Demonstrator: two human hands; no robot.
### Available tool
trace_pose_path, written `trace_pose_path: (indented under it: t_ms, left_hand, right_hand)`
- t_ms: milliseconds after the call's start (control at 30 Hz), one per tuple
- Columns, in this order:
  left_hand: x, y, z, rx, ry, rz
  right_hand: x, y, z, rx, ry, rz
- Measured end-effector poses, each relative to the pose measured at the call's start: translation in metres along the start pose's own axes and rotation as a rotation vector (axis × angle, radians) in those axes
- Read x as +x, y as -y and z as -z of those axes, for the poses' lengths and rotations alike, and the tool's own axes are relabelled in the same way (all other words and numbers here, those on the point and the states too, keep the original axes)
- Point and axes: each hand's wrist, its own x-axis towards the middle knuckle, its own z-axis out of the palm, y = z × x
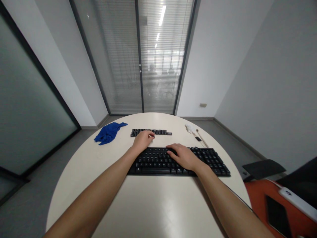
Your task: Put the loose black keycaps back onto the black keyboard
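Note:
A black keyboard (pixel 156 164) lies across the middle of the table. Beyond it, loose black keycaps (pixel 162 132) stand in rows. My left hand (pixel 143 140) is over the near side of these rows, thumb and fingers pinched on a small dark keycap (pixel 154 137), mostly hidden by the fingertips. My right hand (pixel 184 156) rests on the upper part of the keyboard, right of its middle, fingers stretched out and the thumb apart. That hand covers some of the keys under it.
A crumpled blue cloth (pixel 109 133) lies at the far left of the round table (pixel 153 205). At the far right are a white tissue-like wad (pixel 189 128) and thin sticks (pixel 202 138). Right of the table, an orange chair seat (pixel 257 195) bears a phone (pixel 278 215) and a white power strip (pixel 298 201).

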Motion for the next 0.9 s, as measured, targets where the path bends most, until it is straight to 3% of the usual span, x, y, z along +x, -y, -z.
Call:
trace_pose_path:
  t_ms: [200,367,600,900]
  left_hand:
    - [-0.025,0.002,0.014,-0.323,0.069,0.096]
    - [-0.042,-0.003,0.025,-0.472,0.237,0.115]
    - [-0.049,-0.004,0.023,-0.345,0.355,-0.028]
    - [-0.053,-0.01,0.015,-0.29,0.367,-0.034]
  right_hand:
    - [0.001,-0.002,-0.003,-0.007,0.001,-0.01]
    - [0.001,0.0,-0.002,-0.008,0.001,-0.016]
    - [0.001,0.001,-0.002,-0.007,-0.005,-0.018]
    - [0.001,-0.001,-0.004,-0.018,-0.006,-0.005]
